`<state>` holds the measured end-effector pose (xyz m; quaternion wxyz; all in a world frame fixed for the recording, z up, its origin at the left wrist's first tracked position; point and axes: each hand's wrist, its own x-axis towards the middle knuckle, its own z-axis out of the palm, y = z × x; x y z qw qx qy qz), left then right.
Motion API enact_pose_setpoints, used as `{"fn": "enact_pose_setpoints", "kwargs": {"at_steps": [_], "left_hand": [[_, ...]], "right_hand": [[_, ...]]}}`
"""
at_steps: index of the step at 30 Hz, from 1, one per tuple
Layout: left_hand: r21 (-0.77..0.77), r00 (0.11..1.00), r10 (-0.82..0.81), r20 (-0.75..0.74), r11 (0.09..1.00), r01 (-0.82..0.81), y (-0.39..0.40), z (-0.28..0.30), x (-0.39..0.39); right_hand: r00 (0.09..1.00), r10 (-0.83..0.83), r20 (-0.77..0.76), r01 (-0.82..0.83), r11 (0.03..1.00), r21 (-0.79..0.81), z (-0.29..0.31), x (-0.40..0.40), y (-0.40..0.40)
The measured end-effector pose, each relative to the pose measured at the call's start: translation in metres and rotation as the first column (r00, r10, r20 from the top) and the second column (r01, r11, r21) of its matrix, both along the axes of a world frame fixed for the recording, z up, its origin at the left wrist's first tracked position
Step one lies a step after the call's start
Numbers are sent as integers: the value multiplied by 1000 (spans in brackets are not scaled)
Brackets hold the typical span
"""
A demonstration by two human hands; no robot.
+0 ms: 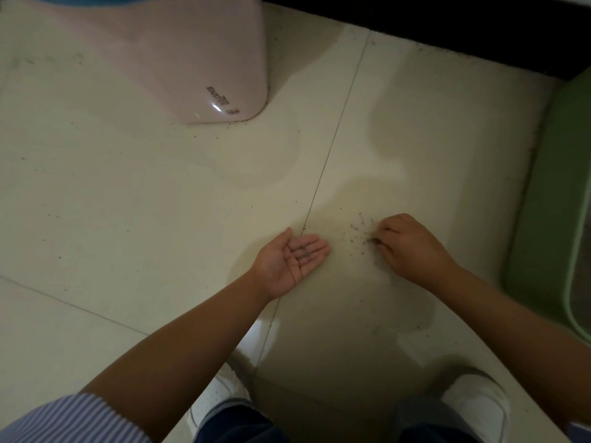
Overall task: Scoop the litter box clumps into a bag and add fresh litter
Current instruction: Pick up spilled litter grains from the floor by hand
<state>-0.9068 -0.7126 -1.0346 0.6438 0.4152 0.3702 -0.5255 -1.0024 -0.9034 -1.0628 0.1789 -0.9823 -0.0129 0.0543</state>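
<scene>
A: Hands?
B: Left hand (292, 259) palm up, flat, litter grains (303, 251) on it. Right hand (407, 247) pinching spilled litter (358, 230) off the floor tiles (128, 193).
A: Surroundings?
B: Green litter box (553, 225) right of right hand; pink bin (179, 59) beyond left; white shoes (476, 407) below.

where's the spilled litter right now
In the head view, the spilled litter dots the floor tile between the left hand and right hand; some lies in the left palm.

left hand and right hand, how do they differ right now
The left hand lies palm up with straight fingers, a few litter grains on them. The right hand is knuckles up, fingers curled, pinching at the spilled litter on the floor. Both are low over the same tile.
</scene>
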Motion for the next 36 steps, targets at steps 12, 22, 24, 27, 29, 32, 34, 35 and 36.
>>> {"fn": "enact_pose_setpoints", "kwargs": {"at_steps": [12, 22, 24, 27, 29, 32, 34, 35, 36], "left_hand": [[-34, 1000, -30, 4, 999, 30, 4, 0, 1], [-25, 1000, -23, 13, 999, 23, 4, 0, 1], [-30, 1000, -15, 10, 999, 15, 5, -1, 1], [-46, 1000, -8, -1, 999, 8, 6, -2, 1], [-54, 1000, 4, -4, 999, -4, 6, -2, 0], [-57, 1000, 13, -11, 998, -13, 7, -3, 0], [-64, 1000, 5, -17, 998, -6, 8, -3, -1], [-64, 1000, 4, -20, 998, -5, 8, -3, -1], [-63, 1000, 4, -21, 998, -6, 8, -3, 0]], "right_hand": [[992, -97, 76, 99, 995, -28, -16, -2, 9], [999, 40, -15, -42, 991, -129, -14, 8, 10], [998, 62, -8, -62, 987, -147, -13, 11, 9], [997, -29, 71, 32, 999, -35, -5, 19, 12], [984, -136, 114, 120, 983, 143, 3, 24, 26], [998, -28, 58, 7, 942, 336, 17, 27, 49], [999, 5, 32, -15, 942, 336, 19, 23, 44], [999, 0, 48, -13, 962, 271, 16, 21, 35], [998, -14, 69, 1, 982, 189, 13, 19, 25]]}}
